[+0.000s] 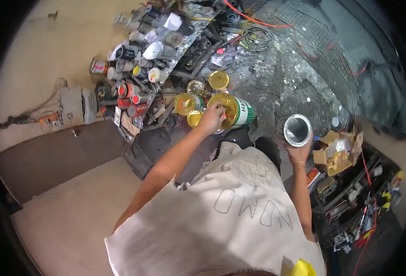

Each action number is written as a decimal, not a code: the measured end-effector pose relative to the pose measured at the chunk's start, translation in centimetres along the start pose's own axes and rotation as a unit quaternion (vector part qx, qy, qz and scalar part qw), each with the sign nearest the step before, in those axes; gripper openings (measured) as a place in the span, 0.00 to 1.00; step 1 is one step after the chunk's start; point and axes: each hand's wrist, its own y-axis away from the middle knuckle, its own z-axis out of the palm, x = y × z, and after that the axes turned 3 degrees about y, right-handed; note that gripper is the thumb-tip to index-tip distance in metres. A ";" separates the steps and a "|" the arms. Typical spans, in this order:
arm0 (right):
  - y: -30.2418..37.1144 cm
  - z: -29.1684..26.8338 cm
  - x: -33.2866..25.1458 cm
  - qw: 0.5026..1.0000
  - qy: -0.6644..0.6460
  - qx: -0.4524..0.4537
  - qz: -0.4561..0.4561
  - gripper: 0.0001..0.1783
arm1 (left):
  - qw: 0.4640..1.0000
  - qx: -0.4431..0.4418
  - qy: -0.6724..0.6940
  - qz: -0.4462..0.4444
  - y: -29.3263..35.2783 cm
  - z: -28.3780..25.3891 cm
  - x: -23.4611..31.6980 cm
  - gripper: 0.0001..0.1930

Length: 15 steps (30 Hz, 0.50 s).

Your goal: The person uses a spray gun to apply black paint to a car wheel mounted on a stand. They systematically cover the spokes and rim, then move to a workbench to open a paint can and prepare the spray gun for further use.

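Observation:
A large green can (pixel 245 113) with a white label and a gold top stands just ahead of my body, tilted in the view. My left hand (pixel 212 118) is on its gold top, fingers curled together over a small orange-red bit that they mostly hide. Off to the right, my right hand (pixel 298 152) grips an open metal can (pixel 298 130) with a bright silver rim and a dark grey inside. Beside the green can are a smaller gold-lidded can (pixel 184 104), another gold can (pixel 194 119) and a round gold-topped can (pixel 218 80).
Crowded paint cans and cups (pixel 153 50) cover a bench at the upper left. At right, an open cardboard box (pixel 337 154) sits above a cluttered shelf of tools. A coiled hose (pixel 255 38) and a red cable (pixel 258 20) lie on the stained floor (pixel 276 69).

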 end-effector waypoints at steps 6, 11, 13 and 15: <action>-5.8 2.0 -3.8 0.994 0.101 0.035 -0.037 0.59 | 0.992 0.070 0.067 -0.082 -4.9 2.5 -11.6 0.09; -6.8 0.9 -6.7 0.990 0.126 0.019 0.058 0.59 | 0.980 0.111 0.072 -0.146 -10.0 3.3 -19.8 0.08; -7.2 0.3 -7.5 0.990 0.133 0.053 0.008 0.58 | 0.978 0.104 0.060 -0.172 -11.3 4.1 -23.3 0.07; -7.6 0.2 -9.2 0.993 0.087 0.082 0.000 0.57 | 0.970 0.059 0.047 -0.231 -12.8 3.6 -25.4 0.09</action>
